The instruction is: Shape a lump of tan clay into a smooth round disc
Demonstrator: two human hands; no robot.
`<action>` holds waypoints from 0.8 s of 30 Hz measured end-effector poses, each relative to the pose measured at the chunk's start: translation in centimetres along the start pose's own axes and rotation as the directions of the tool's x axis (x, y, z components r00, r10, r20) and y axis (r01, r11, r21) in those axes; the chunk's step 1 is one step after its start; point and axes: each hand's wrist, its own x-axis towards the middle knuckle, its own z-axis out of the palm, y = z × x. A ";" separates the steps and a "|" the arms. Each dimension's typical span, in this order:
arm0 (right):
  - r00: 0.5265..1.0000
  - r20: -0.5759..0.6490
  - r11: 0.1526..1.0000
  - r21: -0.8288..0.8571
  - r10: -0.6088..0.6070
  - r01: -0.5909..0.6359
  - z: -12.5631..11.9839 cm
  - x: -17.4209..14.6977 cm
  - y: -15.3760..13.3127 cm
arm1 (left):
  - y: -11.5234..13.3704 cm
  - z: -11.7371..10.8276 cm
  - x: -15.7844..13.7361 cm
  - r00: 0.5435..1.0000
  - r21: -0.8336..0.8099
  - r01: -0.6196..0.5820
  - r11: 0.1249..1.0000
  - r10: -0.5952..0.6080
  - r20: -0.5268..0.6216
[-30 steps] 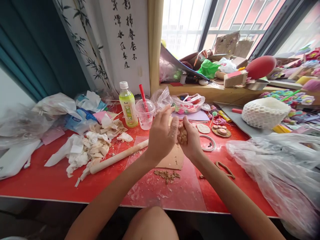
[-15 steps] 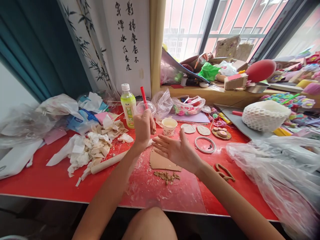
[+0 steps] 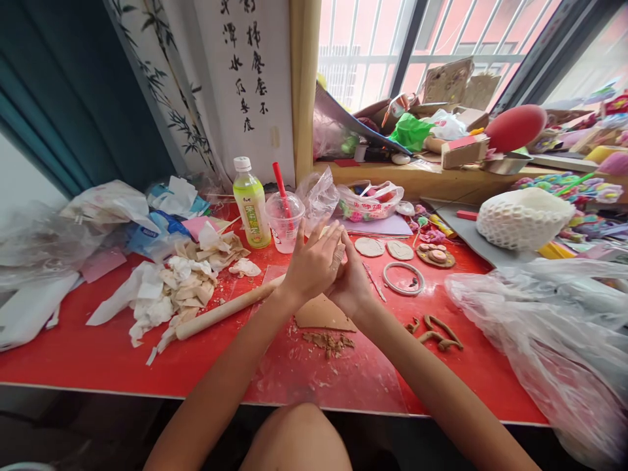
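Hands (image 3: 313, 267) pressed together over clay slab (image 3: 324, 314), rolling pin (image 3: 229, 308) beside, plastic cup (image 3: 283, 230) and bottle (image 3: 251, 210) beyond

The only view comes from a camera on the person's head, facing forward and slanting down across the tabletop (image 3: 122, 363). It looks from above the near edge, close enough that the knee (image 3: 299, 438) shows there, with the left hand (image 3: 311, 267) and right hand (image 3: 354, 278) near the middle. Its wide sweep reaches the curtain (image 3: 63, 111) far left and the window (image 3: 363, 65) far right.
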 end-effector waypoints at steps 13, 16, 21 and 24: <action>0.976 0.194 0.970 -0.202 -0.099 0.138 -0.9 0.8 -0.2 | 1.1 -1.7 -0.4 0.946 -0.346 0.014 0.938 -0.124 -0.299; 0.955 0.292 0.996 -0.087 0.057 -0.032 -0.7 0.0 -0.2 | 0.4 -1.2 -0.9 0.939 0.025 -0.234 0.972 0.232 -0.252; 0.841 0.506 0.980 -0.055 0.192 -0.191 -0.5 -1.5 0.5 | -0.4 -1.5 -1.0 0.931 0.065 -0.107 0.992 0.123 -0.345; 0.761 0.616 0.979 -0.153 0.203 -0.137 -0.2 -1.5 1.5 | -0.3 -2.7 -0.4 0.880 -0.374 0.176 0.910 -0.316 -0.354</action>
